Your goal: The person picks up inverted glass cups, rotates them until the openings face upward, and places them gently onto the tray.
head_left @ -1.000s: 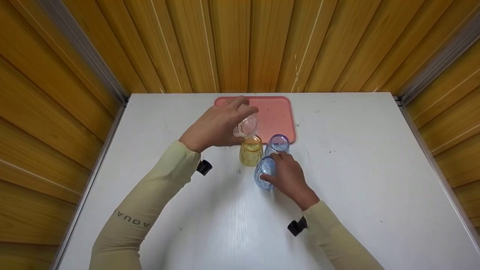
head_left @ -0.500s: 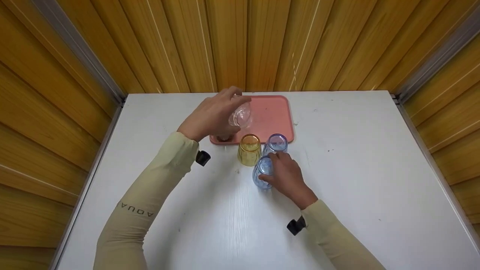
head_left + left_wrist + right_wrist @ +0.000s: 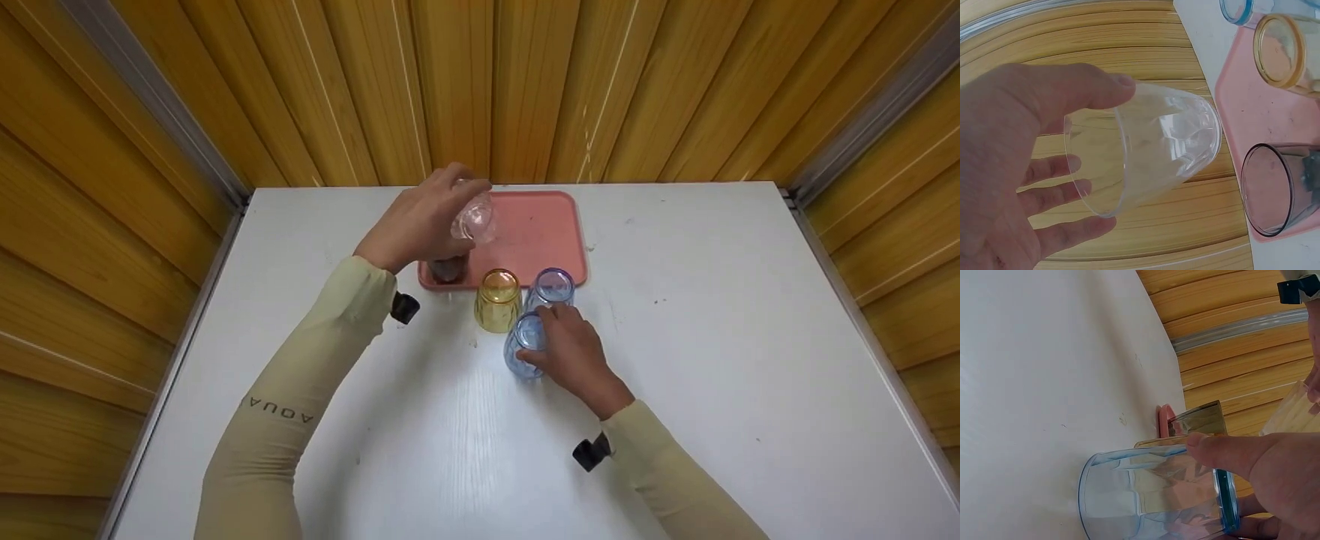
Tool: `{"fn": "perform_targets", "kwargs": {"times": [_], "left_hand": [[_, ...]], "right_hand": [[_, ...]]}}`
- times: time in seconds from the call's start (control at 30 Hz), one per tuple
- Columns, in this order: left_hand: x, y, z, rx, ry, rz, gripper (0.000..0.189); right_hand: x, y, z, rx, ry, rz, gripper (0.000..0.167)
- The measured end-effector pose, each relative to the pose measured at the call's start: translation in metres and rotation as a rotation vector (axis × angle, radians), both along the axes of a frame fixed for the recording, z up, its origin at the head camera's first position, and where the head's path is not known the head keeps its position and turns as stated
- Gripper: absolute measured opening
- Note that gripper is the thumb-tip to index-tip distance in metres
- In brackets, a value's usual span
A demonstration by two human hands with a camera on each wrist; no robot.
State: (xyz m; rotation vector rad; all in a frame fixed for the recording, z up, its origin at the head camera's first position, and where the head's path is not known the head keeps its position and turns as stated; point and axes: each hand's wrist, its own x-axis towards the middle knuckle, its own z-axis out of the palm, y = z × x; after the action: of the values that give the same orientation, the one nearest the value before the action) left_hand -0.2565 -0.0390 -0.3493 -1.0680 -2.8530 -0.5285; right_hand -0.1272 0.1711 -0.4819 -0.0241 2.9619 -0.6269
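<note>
Above the left part of the pink tray [image 3: 541,229], my left hand [image 3: 416,223] grips a clear drinking glass [image 3: 1171,135] by its rim end. Its base points down at the tray. My right hand [image 3: 574,351] holds a light blue glass [image 3: 523,346] near its base; this one is upside down on the white table. Behind it stands a blue glass with a purplish base [image 3: 556,280], partly covered by my fingers. An upside-down amber glass [image 3: 496,306] stands beside these two. A dark, smoky glass [image 3: 1268,188] sits upright at the tray's near left corner, partly under my left hand.
The white table [image 3: 712,337] runs back to a wood-slatted wall [image 3: 457,90], with similar panels on both sides. The tray lies near the back edge. The amber and blue glasses stand close at its front rim.
My left hand has carried the clear glass back and left, from behind the amber glass to over the tray's left part. The dark glass has come into view. My right hand stays put.
</note>
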Motion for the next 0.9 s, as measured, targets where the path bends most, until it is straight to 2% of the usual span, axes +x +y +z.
{"fn": "perform_targets", "kwargs": {"times": [0.17,0.27,0.47,0.7,0.9], "left_hand": [[-0.004,0.001,-0.002,0.005,-0.003,0.058,0.077],[-0.007,0.000,-0.005,0.015,0.023,0.067,0.076],[-0.013,0.001,-0.007,0.014,0.043,0.089,0.074],[-0.018,0.004,-0.008,-0.014,0.015,0.149,0.077],[-0.024,0.008,-0.010,-0.026,0.002,0.175,0.079]], "right_hand": [[0.000,0.000,-0.002,0.021,0.022,0.013,0.080],[0.000,0.000,-0.003,0.036,0.041,0.020,0.079],[0.000,-0.001,-0.003,0.015,0.025,0.003,0.079],[-0.001,-0.001,-0.005,0.002,0.021,-0.010,0.079],[-0.001,-0.001,-0.003,-0.016,0.006,-0.024,0.079]]}}
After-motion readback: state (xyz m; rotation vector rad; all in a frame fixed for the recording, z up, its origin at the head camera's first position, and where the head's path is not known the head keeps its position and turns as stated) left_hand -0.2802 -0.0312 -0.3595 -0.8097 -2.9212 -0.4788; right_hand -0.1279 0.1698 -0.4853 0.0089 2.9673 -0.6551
